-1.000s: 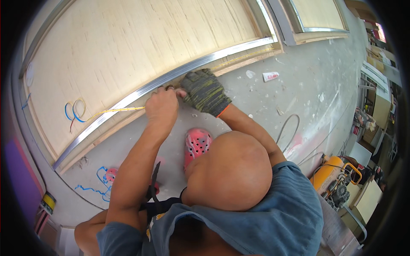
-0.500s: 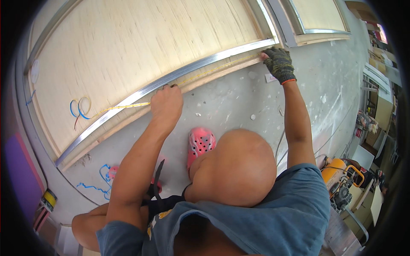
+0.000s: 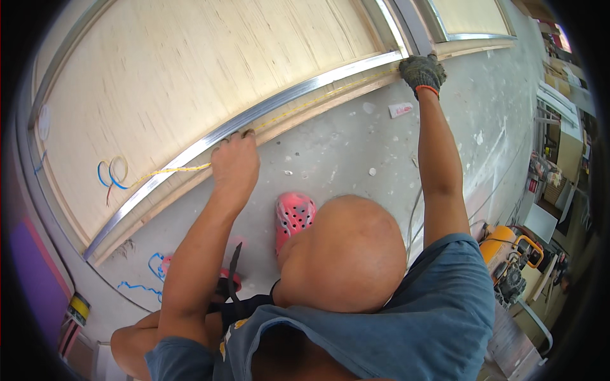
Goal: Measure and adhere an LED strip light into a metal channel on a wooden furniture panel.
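My bare left hand (image 3: 236, 164) is closed around a thin yellow cable (image 3: 181, 169) at the near edge of a plywood panel (image 3: 210, 63). Beyond the hand, the cable's loose end splits into curled blue, pale and reddish wires (image 3: 113, 174) lying over the panel. To the right, the cable runs in the gap between a shiny metal strip (image 3: 273, 98) and a wooden batten (image 3: 305, 114). My right hand (image 3: 423, 73), in a dark glove with an orange cuff, is curled at the panel's right corner, where the cable leads. Its fingertips are hidden.
A second framed panel (image 3: 473, 16) lies at the upper right. A yellow machine (image 3: 499, 244) stands at the right with cords nearby. Blue string (image 3: 143, 287) and a small white packet (image 3: 400, 110) lie on the concrete floor (image 3: 343, 152). My pink clog (image 3: 293, 213) is between my arms.
My right hand has moved slightly right and away from me, past the corner, uncovering the white packet. My left hand has shifted a little left in the view, still on the cable.
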